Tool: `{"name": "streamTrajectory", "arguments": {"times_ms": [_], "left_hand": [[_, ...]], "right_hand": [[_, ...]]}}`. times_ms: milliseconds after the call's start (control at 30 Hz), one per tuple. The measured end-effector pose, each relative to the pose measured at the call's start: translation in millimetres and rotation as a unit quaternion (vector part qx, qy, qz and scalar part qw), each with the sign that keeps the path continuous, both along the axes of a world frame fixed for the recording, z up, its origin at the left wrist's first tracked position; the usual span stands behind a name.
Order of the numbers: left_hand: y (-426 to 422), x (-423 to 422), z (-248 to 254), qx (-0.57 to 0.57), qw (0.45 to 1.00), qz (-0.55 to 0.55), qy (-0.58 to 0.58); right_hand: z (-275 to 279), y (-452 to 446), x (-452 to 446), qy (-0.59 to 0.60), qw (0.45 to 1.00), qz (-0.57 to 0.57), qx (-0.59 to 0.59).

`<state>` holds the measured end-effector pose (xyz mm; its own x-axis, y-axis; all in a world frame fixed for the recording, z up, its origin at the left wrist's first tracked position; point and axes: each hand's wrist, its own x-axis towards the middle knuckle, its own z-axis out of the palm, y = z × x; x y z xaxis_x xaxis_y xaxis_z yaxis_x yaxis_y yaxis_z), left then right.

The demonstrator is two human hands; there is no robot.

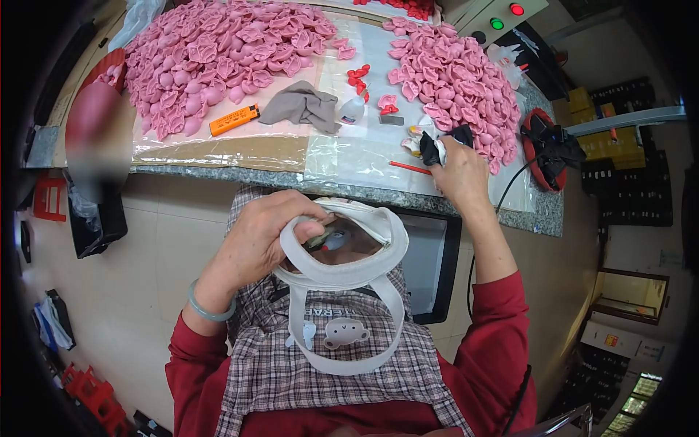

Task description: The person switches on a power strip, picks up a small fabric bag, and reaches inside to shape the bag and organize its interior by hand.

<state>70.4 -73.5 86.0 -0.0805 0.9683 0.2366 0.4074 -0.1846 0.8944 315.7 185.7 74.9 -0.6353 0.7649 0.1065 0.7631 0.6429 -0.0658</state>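
Note:
My left hand (pixel 266 229) grips the rim of a white handled bag (pixel 342 274), which lies on my lap with its mouth open. Small items show inside it, too dark to name. Over the table's right part, my right hand (pixel 464 172) is closed on a black and white cloth-like bundle (pixel 435 149). A red stick (pixel 410 167) lies just left of that hand. Farther left on the table are a small clear bottle (pixel 352 111), a grey block (pixel 391 120), a grey cloth (pixel 300 106) and an orange box cutter or lighter-like item (pixel 234 120).
Two large heaps of pink moulded pieces, a left heap (pixel 218 51) and a right heap (pixel 466 87), cover much of the table (pixel 291 177). Small red pieces (pixel 357 76) lie between them. A red basket (pixel 547 149) with black cloth hangs at the right edge, a cable beside it.

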Motion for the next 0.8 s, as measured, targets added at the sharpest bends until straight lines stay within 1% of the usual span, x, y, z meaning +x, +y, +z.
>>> {"name": "streamTrajectory", "arguments": {"times_ms": [33, 133, 267, 300, 367, 400, 433, 533, 667, 733, 800], "left_hand": [[0, -1, 0, -0.001, 1.000, -0.001, 0.002], [-2, -2, 0, -0.004, 1.000, 0.000, 0.000], [0, -2, 1, -0.004, 1.000, -0.004, -0.006], [0, -2, 1, -0.005, 1.000, -0.005, -0.006], [1, -1, 1, 0.000, 1.000, -0.004, -0.006], [0, -1, 1, 0.002, 1.000, -0.004, -0.006], [0, -1, 1, 0.003, 1.000, -0.002, -0.006], [0, -1, 1, 0.003, 1.000, -0.001, -0.007], [0, -3, 0, 0.005, 1.000, -0.004, -0.015], [1, -3, 0, 0.006, 1.000, -0.003, -0.022], [1, -3, -1, 0.005, 1.000, 0.000, -0.026]], "right_hand": [[-3, 2, 1, 0.030, 0.999, 0.021, 0.038], [7, 3, 1, 0.119, 0.992, -0.020, -0.042], [15, 22, 11, 0.256, 0.965, 0.039, -0.036], [20, 24, 11, 0.256, 0.966, 0.045, -0.011], [37, 26, 12, 0.232, 0.961, -0.022, -0.150], [44, 26, 13, 0.217, 0.950, -0.056, -0.218], [48, 29, 12, 0.193, 0.950, -0.058, -0.240], [41, 33, 11, 0.249, 0.945, 0.000, -0.210], [46, 38, 12, 0.217, 0.941, -0.027, -0.258], [59, 35, 15, 0.207, 0.943, -0.033, -0.259], [73, 33, 19, 0.218, 0.928, -0.046, -0.299]]}}
